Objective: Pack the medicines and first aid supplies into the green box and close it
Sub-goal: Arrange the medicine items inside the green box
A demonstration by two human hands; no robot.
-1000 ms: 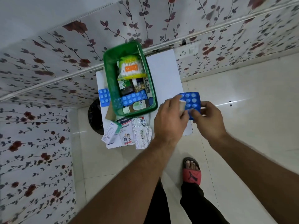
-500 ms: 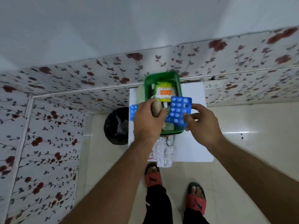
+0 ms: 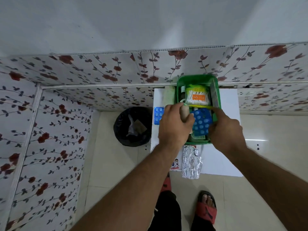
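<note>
Green box sits open on the white table, at the table's far edge against the floral wall panel. Only the head view is available.

Box contents: a clear tub of cotton swabs with an orange label lies in the far half; further items under it are too obscured to identify.

Left hand: fingers curled closed around a small beige cylindrical item, held over the near-left part of the box.

Right hand: fingers pinched on the right edge of a blue blister pack, which is tilted and positioned over the near half of the box, between both hands. Whether the pack touches the contents below cannot be told.

Items outside the box:
- A second blue blister pack lies on the table, just left of the left hand.
- A silver foil strip lies at the near table edge, overhanging it.
- A printed packet lies just left of the foil strip, partly hidden by the left forearm.

A black bin stands on the floor, left of the table.
</note>
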